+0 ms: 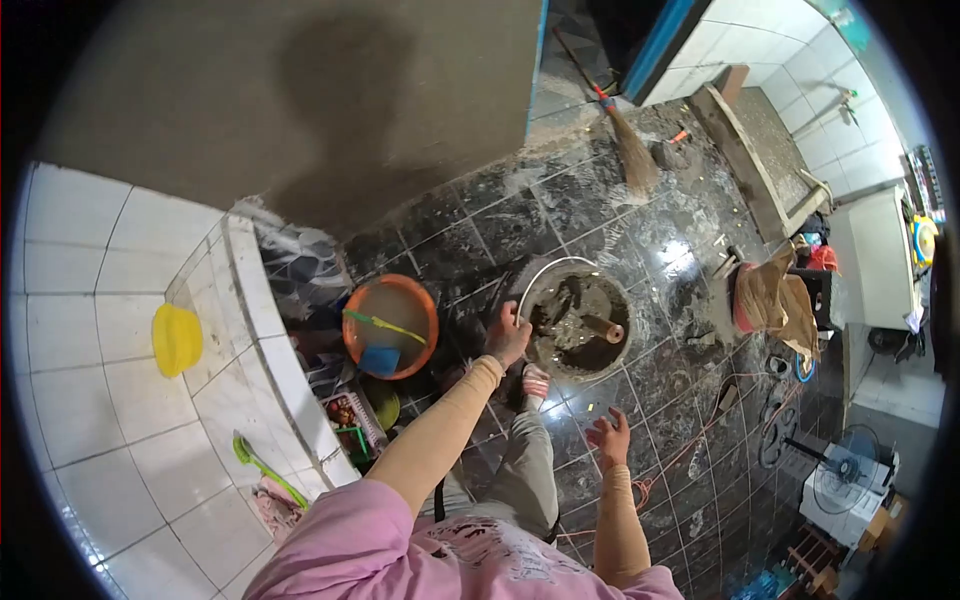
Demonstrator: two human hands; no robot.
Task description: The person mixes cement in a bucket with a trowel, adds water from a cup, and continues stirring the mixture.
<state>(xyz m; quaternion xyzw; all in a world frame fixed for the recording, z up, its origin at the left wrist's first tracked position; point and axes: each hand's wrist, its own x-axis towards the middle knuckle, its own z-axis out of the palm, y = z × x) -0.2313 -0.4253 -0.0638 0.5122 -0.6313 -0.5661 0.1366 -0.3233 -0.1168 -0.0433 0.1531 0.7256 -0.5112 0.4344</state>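
My left hand [507, 336] is at the left rim of a round bucket [626, 350], its fingers closed around the wire handle. Inside the bucket lies wet grey mortar [566, 312], and a tool with a rounded handle [603, 328] rests in it. My right hand [609, 437] hangs in the air below and right of the bucket, fingers apart and holding nothing. To the left of my left hand stands an orange basin [434, 322] of murky water, with a blue and yellow-green brush [380, 359] in it.
A broom [630, 150] lies near the doorway at the top. At the right are a sack [775, 300], an orange cord [690, 447] and a fan [848, 468]. A tiled ledge [255, 280] borders the left side. My feet are just below the bucket.
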